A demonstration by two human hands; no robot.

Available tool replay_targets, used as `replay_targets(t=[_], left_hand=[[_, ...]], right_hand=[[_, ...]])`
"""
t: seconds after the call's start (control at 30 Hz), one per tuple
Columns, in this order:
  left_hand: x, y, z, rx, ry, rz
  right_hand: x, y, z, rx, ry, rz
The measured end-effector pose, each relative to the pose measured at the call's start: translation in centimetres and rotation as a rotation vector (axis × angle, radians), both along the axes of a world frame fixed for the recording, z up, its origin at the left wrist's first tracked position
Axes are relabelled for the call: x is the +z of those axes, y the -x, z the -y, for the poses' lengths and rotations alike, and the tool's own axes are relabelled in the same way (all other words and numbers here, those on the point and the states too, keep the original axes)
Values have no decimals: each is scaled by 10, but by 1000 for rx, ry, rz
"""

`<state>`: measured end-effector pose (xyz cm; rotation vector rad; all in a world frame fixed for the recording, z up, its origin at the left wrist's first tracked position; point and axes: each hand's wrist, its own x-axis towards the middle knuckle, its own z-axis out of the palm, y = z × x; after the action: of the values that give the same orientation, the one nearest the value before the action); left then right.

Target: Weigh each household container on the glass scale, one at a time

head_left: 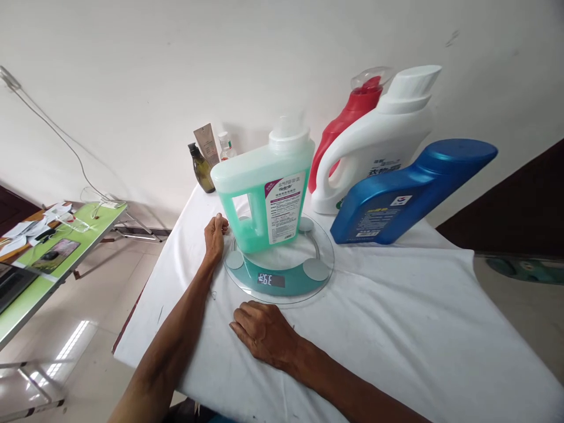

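A green detergent jug [264, 194] with a white cap stands upright on a round glass scale [282, 276], whose display is lit. My left hand [215, 235] rests as a loose fist on the white cloth at the scale's left rim, beside the jug's base; nothing shows in it. My right hand [264, 332] lies flat, palm down, on the cloth just in front of the scale, holding nothing.
Behind the scale stand a white jug [379, 141], a red jug [348, 117] and a blue jug [409, 194]. Small bottles and a tube [207, 155] stand by the wall. The white-clothed table [396, 329] drops off at left. A green side table [66, 247] stands at far left.
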<state>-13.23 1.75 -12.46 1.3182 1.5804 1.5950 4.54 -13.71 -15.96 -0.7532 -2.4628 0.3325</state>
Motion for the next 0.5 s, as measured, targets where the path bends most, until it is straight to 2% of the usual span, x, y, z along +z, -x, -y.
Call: replay_targets(t=[0.23,0.5], left_hand=[[5,1,-4,-10,19,-49],[5,2,-6,-22,34,-65]], right_hand=[[-3,0,6,-16,-89,-17],[-1,-1,4,-2,-72,-34]])
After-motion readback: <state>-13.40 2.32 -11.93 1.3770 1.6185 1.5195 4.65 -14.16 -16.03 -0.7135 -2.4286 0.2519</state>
